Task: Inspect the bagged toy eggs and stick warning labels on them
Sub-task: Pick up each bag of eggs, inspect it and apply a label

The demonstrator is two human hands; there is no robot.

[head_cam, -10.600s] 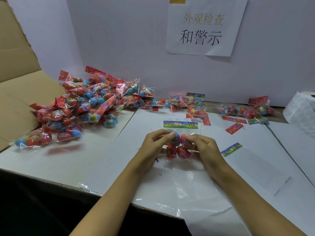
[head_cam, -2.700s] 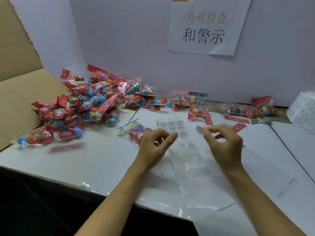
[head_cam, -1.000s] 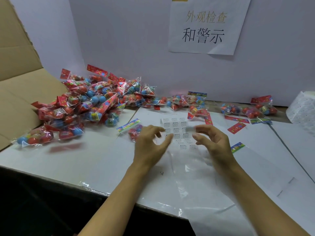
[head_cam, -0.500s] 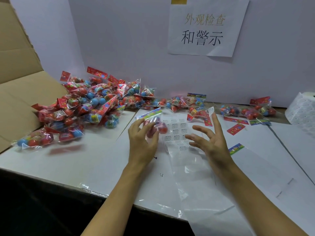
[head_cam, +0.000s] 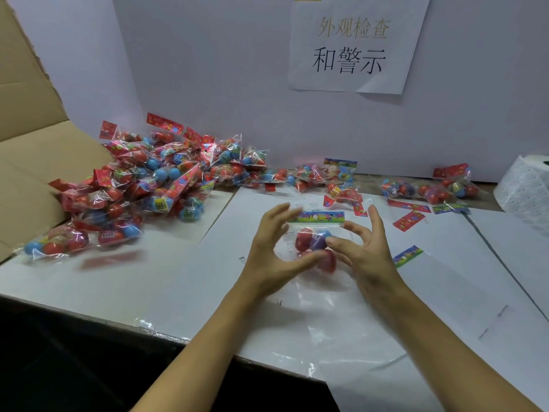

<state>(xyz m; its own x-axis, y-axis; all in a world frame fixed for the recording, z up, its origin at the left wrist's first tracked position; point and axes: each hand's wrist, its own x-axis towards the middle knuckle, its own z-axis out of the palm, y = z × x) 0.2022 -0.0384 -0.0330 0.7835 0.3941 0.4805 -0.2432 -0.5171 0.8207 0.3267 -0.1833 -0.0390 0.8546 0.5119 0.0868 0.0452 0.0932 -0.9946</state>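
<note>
Holding one bag of toy eggs (head_cam: 316, 243) between both hands over the desk (head_cam: 178, 281), centre front. Left hand (head_cam: 273, 248) cups it from the left, thumb under the eggs, fingers (head_cam: 282, 210) spread near the header card. Right hand (head_cam: 364, 248) touches it from the right, fingers loosely bent; a small white label (head_cam: 367, 202) sticks to the raised fingertip. Half a second ago the bag was further left, in the left hand alone; now it covers the label sheet that showed then. Pile of bagged eggs (head_cam: 154, 185) back left, few more bags (head_cam: 430, 188) back right, label roll (head_cam: 525, 185) at right edge.
</note>
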